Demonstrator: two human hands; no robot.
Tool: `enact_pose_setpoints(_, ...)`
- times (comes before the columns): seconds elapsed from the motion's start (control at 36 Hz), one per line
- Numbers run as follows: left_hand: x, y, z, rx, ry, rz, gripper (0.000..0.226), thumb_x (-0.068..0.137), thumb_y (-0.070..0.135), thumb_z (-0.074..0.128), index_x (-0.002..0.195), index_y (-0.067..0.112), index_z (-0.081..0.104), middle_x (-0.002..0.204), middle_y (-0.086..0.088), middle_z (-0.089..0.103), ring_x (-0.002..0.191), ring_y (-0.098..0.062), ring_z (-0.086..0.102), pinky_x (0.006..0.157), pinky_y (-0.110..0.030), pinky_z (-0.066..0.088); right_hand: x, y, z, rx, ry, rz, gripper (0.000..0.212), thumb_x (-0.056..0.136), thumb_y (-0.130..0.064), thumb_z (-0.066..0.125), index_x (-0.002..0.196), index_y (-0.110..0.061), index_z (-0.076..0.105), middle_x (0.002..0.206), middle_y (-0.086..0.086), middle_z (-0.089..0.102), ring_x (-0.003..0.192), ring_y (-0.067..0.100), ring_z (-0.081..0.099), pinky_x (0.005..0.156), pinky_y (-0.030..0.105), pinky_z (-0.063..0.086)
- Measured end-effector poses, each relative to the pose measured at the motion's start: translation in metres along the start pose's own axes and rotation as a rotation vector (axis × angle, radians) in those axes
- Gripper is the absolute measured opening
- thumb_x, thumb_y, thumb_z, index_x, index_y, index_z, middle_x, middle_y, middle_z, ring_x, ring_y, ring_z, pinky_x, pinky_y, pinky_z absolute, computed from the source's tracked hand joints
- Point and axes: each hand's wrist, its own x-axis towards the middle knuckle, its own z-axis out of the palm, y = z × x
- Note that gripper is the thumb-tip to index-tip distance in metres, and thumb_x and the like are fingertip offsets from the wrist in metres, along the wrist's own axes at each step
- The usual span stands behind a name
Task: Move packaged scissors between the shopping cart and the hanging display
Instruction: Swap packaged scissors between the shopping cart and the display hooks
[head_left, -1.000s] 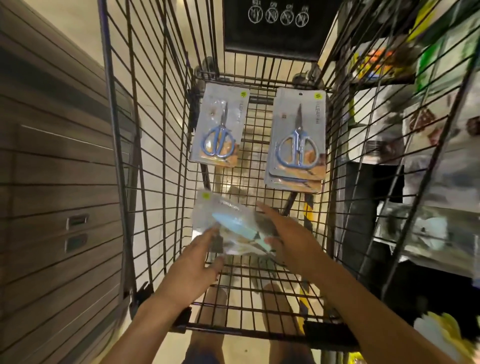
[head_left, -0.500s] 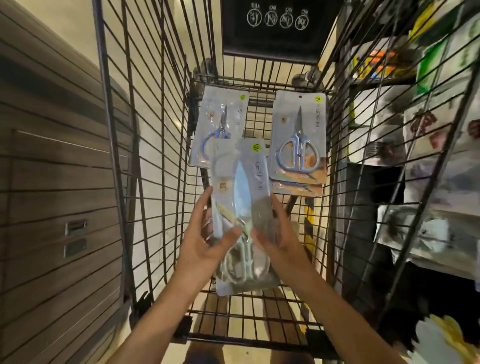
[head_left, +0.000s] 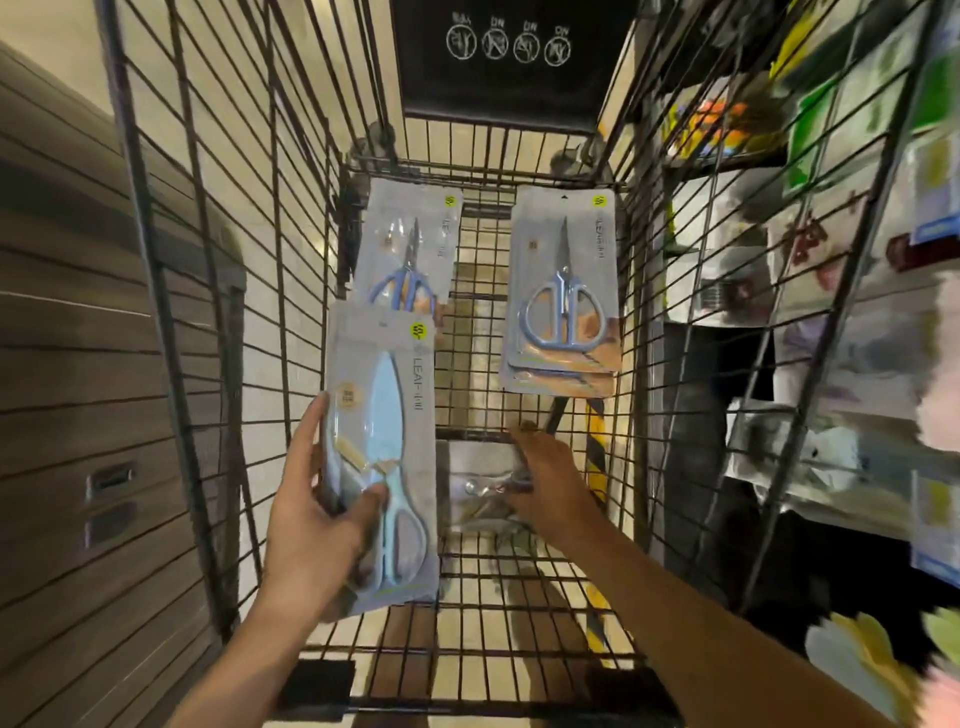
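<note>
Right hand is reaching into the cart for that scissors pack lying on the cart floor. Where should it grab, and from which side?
Take the flat pack by its near edge, coming from above and the right, where the right hand already is. It lies flat on the cart floor, so a thumb-and-finger pinch over an edge suits better than pressing the raised blister. The left hand holds another pack.
</note>
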Motion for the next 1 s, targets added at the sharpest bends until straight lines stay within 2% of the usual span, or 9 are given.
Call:
enact_pose_setpoints(0.22,0.008,-0.013,0.003,0.056,-0.007,-0.004,0.098,0.083,-0.014,0.070,0.147,0.050,0.034,0.141,0.005,0.058,0.120,-0.015,0.063,0.071,-0.011,0.056,0.005,0.007,0.019,-0.151,0.168,-0.062,0.081,0.063,-0.036,0.089,0.134,-0.016,0.056,0.131,0.007,0.054,0.123,0.029,0.045,0.103,0.042,0.045)
enact_pose_setpoints(0.36,0.006,-0.011,0.007,0.040,0.005,-0.014,0.097,0.083,-0.015,0.069,0.146,0.051,0.035,0.142,0.009,0.056,0.117,-0.011,0.063,0.070,-0.013,0.056,0.001,0.005,0.007,-0.183,0.068,-0.092,0.079,0.059,-0.052,0.089,0.125,-0.021,0.057,0.125,0.003,0.053,0.115,0.023,0.049,0.090,0.038,0.051)
enact_pose_setpoints(0.53,0.002,-0.005,0.005,0.055,0.009,0.015,0.098,0.082,-0.014,0.070,0.145,0.053,0.035,0.142,0.007,0.057,0.119,-0.017,0.064,0.072,-0.017,0.058,-0.005,-0.014,-0.012,-0.293,-0.268,-0.145,0.073,0.087,-0.061,0.064,0.151,-0.037,0.038,0.134,0.004,0.064,0.119,0.026,0.060,0.102,0.041,0.048)
enact_pose_setpoints(0.64,-0.008,0.010,0.000,0.064,0.004,0.032,0.098,0.080,-0.014,0.072,0.145,0.052,0.037,0.140,0.004,0.059,0.119,-0.015,0.064,0.081,-0.021,0.059,-0.021,-0.027,-0.029,-0.271,-0.263,-0.197,0.071,0.093,-0.044,0.065,0.155,-0.039,0.030,0.135,0.005,0.064,0.117,0.027,0.063,0.096,0.036,0.050)
enact_pose_setpoints(0.78,-0.038,0.055,-0.009,0.028,0.025,0.068,0.095,0.082,-0.015,0.070,0.149,0.043,0.037,0.133,0.003,0.063,0.107,-0.006,0.069,0.072,-0.015,0.058,-0.054,-0.050,-0.070,-0.136,-0.181,-0.168,0.076,0.095,-0.032,0.068,0.156,-0.040,0.023,0.136,0.007,0.062,0.119,0.029,0.061,0.086,0.028,0.045)
enact_pose_setpoints(0.83,-0.054,0.080,-0.012,0.014,0.031,0.115,0.092,0.082,-0.017,0.068,0.149,0.038,0.039,0.132,0.005,0.064,0.109,-0.003,0.068,0.075,-0.014,0.057,-0.073,-0.062,-0.090,0.096,-0.127,-0.137,0.075,0.092,-0.021,0.072,0.149,-0.046,0.030,0.141,0.001,0.058,0.122,0.017,0.061,0.086,0.023,0.047)
enact_pose_setpoints(0.89,-0.072,0.106,-0.015,0.028,0.047,0.167,0.087,0.082,-0.018,0.067,0.148,0.033,0.039,0.127,0.023,0.064,0.106,0.010,0.064,0.078,-0.009,0.054,-0.092,-0.071,-0.109,0.313,-0.128,-0.149,0.077,0.088,-0.012,0.076,0.143,-0.048,0.038,0.145,-0.003,0.055,0.107,-0.010,0.061,0.080,0.014,0.051)
enact_pose_setpoints(0.92,-0.080,0.117,-0.018,0.037,0.060,0.188,0.086,0.083,-0.016,0.068,0.148,0.031,0.038,0.123,0.035,0.062,0.107,0.015,0.061,0.081,-0.008,0.053,-0.102,-0.074,-0.119,0.327,-0.128,-0.196,0.077,0.084,-0.011,0.080,0.144,-0.043,0.043,0.148,0.002,0.052,0.101,-0.010,0.062,0.075,0.015,0.053)
enact_pose_setpoints(1.0,-0.108,0.150,-0.026,0.044,0.101,0.233,0.090,0.083,-0.006,0.074,0.151,0.039,0.035,0.138,0.033,0.051,0.127,0.003,0.054,0.104,-0.036,0.051,-0.133,-0.099,-0.156,0.421,-0.052,-0.251,0.078,0.073,-0.011,0.089,0.141,-0.029,0.054,0.144,-0.004,0.050,0.105,0.002,0.067,0.075,0.023,0.057)
